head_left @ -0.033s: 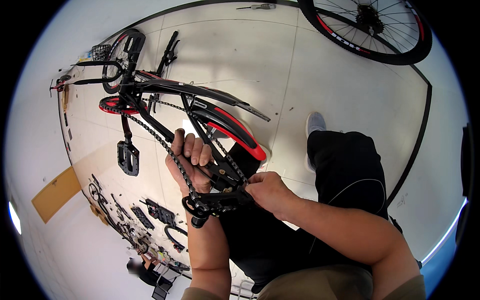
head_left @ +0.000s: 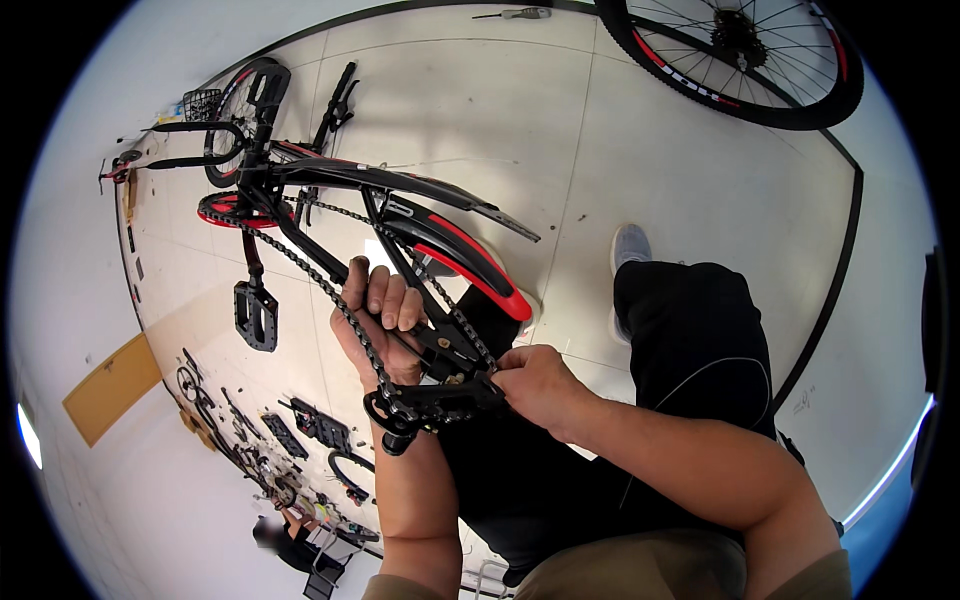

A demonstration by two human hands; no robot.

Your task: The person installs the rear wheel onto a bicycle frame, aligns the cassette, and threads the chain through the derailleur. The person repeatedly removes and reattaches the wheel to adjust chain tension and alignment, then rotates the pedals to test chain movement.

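The left hand [head_left: 385, 315] is closing around a rear tube of the frame [head_left: 305, 243], so this grip is narrow and is holding the frame. The right hand [head_left: 540, 388] is bringing its bent fingertips to the rear end, just beside the derailleur [head_left: 440, 402]; whether they are pinching some small part I cannot tell (the hand itself is hiding it). The derailleur is hanging between the two hands, a little toward the person's body. The chain [head_left: 310, 267] is passing close by the left hand and is reaching ahead of the grip to the red chainring [head_left: 225, 212].

In my judgement, the work is standing only partway. The chain is already running from the chainring to the derailleur, and the fender [head_left: 495, 285] is sitting on the frame, just beyond the grip. The wheel [head_left: 740, 42] is resting well apart, ahead and to the right of the grip, so the rear end is standing without it; I am judging this part as undone. Whether the derailleur is sitting tight, I cannot tell.

Against the earlier frame, very little is differing: the right fingertips are perhaps shifting slightly at the derailleur, while the left hand is keeping its hold and the wheel is staying in its place.
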